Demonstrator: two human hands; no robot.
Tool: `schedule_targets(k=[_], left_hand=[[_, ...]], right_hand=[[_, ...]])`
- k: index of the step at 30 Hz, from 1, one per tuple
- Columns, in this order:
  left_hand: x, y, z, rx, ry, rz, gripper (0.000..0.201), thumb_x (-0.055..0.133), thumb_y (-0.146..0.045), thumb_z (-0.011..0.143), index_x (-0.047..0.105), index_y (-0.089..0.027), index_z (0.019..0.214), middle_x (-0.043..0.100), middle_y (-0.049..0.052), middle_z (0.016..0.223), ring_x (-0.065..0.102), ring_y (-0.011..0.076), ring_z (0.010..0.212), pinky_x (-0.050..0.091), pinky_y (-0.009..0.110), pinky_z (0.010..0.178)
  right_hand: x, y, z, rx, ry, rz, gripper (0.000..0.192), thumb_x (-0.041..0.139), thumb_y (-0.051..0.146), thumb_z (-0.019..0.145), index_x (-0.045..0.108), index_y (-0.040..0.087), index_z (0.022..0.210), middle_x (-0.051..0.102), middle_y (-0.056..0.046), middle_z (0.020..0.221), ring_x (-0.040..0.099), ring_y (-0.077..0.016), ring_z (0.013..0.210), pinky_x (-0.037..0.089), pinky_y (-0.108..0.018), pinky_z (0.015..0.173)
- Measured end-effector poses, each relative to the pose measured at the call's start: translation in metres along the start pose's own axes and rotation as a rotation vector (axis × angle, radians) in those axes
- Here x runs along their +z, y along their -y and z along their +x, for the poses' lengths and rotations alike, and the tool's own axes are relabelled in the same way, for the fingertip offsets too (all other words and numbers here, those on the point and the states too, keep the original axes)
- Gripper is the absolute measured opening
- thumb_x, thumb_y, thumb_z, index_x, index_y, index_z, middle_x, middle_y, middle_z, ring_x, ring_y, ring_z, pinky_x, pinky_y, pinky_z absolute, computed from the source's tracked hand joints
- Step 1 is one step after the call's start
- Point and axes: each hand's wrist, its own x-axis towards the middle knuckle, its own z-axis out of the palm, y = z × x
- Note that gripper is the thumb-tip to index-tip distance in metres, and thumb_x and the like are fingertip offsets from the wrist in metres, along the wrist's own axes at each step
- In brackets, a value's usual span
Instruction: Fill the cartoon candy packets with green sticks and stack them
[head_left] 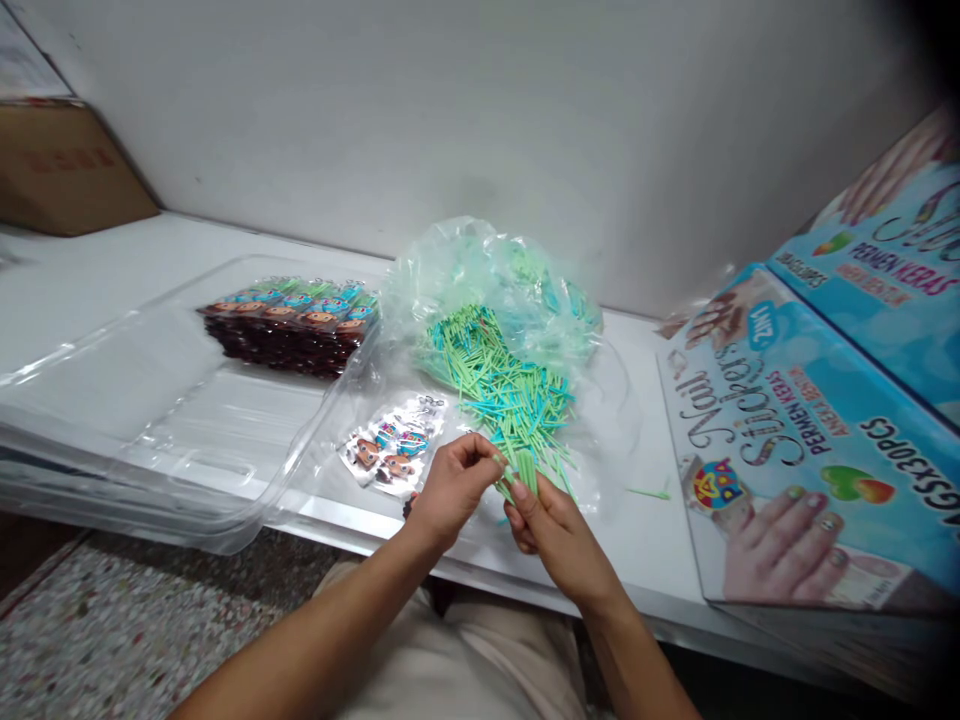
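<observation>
My right hand [555, 535] is closed around a small bundle of thin green sticks [529, 468], with the thumb lying across them. Beside it, my left hand [459, 487] pinches thumb to fingertips at the edge of that bundle, seemingly on a green stick. Just beyond both hands, a loose heap of green and blue sticks [514, 390] spills from a clear plastic bag [457, 265]. Left of my left hand lie several shiny printed sachets [394, 440] with a cartoon face. The tips of the fingers partly hide the stick ends.
At left, a clear plastic tray [225, 530] holds a tall stack of printed sachets [289, 330]. Blue Nail Stickers boxes [795, 470] stand at right. A cardboard box [71, 170] sits at far left. One stray green stick [649, 492] lies on the white table [637, 545], against the wall.
</observation>
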Motion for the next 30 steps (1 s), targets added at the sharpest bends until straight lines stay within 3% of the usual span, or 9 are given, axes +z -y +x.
schedule_targets(k=[3, 8, 13, 19, 23, 26, 30], left_hand=[[-0.0001, -0.0023, -0.0009, 0.018, -0.006, 0.039, 0.005, 0.056, -0.014, 0.064, 0.057, -0.014, 0.059, 0.049, -0.004, 0.057, 0.042, 0.0084, 0.060, 0.033, 0.022, 0.061], [0.0024, -0.0039, -0.0007, -0.018, 0.074, 0.028, 0.014, 0.065, -0.021, 0.065, 0.065, -0.013, 0.076, 0.057, 0.000, 0.070, 0.050, 0.0114, 0.068, 0.039, 0.024, 0.067], [0.0034, -0.0031, 0.0003, -0.035, 0.103, 0.057, 0.013, 0.067, -0.024, 0.064, 0.062, -0.012, 0.069, 0.056, 0.000, 0.066, 0.049, 0.0118, 0.064, 0.038, 0.025, 0.063], [0.0016, -0.0027, -0.0008, 0.023, 0.073, 0.047, 0.006, 0.054, -0.015, 0.065, 0.054, -0.014, 0.059, 0.046, -0.003, 0.057, 0.040, 0.0090, 0.059, 0.032, 0.022, 0.059], [0.0026, -0.0052, -0.0020, 0.012, 0.062, 0.039, 0.003, 0.055, -0.015, 0.063, 0.058, -0.014, 0.062, 0.049, -0.003, 0.060, 0.042, 0.0096, 0.062, 0.033, 0.022, 0.061], [0.0045, -0.0072, -0.0019, -0.038, 0.093, 0.028, 0.011, 0.063, -0.020, 0.064, 0.064, -0.013, 0.072, 0.056, 0.000, 0.067, 0.048, 0.0113, 0.067, 0.037, 0.024, 0.066], [0.0059, -0.0075, -0.0012, -0.048, 0.118, 0.024, 0.015, 0.069, -0.024, 0.063, 0.066, -0.012, 0.071, 0.058, 0.001, 0.067, 0.049, 0.0119, 0.066, 0.039, 0.025, 0.065]], right_hand=[[0.0005, -0.0006, -0.0002, -0.005, -0.038, -0.015, 0.028, 0.047, 0.048, 0.092, 0.044, 0.021, 0.085, 0.036, 0.008, 0.061, 0.028, -0.0057, 0.048, 0.020, -0.021, 0.043], [0.0006, 0.0020, -0.0011, -0.016, -0.028, -0.077, 0.029, 0.045, 0.049, 0.092, 0.046, 0.020, 0.090, 0.035, 0.007, 0.061, 0.028, -0.0065, 0.049, 0.020, -0.021, 0.043], [0.0018, 0.0043, -0.0020, -0.027, -0.026, -0.132, 0.028, 0.045, 0.048, 0.092, 0.045, 0.020, 0.088, 0.034, 0.007, 0.062, 0.029, -0.0071, 0.051, 0.023, -0.022, 0.045], [0.0035, 0.0004, -0.0047, -0.013, -0.029, -0.111, 0.031, 0.044, 0.049, 0.093, 0.041, 0.021, 0.080, 0.036, 0.007, 0.062, 0.029, -0.0066, 0.050, 0.023, -0.022, 0.044], [0.0034, -0.0004, -0.0039, -0.041, -0.053, -0.156, 0.033, 0.043, 0.049, 0.093, 0.040, 0.021, 0.076, 0.036, 0.007, 0.061, 0.030, -0.0069, 0.051, 0.025, -0.022, 0.046], [0.0033, 0.0022, -0.0031, -0.060, -0.047, -0.171, 0.032, 0.043, 0.050, 0.093, 0.045, 0.020, 0.081, 0.035, 0.006, 0.062, 0.030, -0.0076, 0.052, 0.026, -0.022, 0.046], [0.0037, 0.0046, -0.0046, -0.041, -0.027, -0.132, 0.029, 0.044, 0.049, 0.093, 0.048, 0.020, 0.097, 0.033, 0.007, 0.063, 0.029, -0.0084, 0.052, 0.026, -0.022, 0.047]])
